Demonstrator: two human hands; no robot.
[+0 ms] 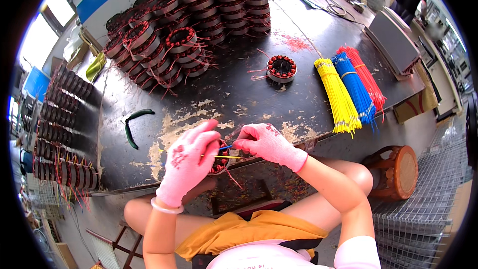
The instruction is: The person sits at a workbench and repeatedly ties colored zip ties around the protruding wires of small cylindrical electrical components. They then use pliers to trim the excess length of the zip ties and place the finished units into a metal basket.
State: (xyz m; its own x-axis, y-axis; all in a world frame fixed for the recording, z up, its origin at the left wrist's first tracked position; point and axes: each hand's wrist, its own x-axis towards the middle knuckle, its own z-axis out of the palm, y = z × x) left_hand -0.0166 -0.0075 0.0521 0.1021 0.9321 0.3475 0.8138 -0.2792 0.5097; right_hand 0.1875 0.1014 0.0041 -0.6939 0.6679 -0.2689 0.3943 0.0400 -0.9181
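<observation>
Both my hands wear pink gloves. At the table's near edge, a wound motor stator point(219, 165) with red windings is partly hidden by my left hand point(189, 157). That hand curves over the stator's left side, its upper fingers fairly straight and its thumb hidden. My right hand point(264, 142) is closed in a pinch just right of the stator, at the end of a blue wire point(226, 147). A yellow wire point(228, 157) crosses the stator below the blue one. Thin red leads point(234, 178) hang toward my lap.
A single stator point(282, 69) stands mid-table, left of yellow point(336, 94), blue point(354, 87) and red point(363, 77) wire bundles. Stacked stators point(194, 25) fill the back; more stand in rows point(64, 129) at left. Dark-green handled snips point(130, 127) lie left. A wooden stool point(401, 172) stands right.
</observation>
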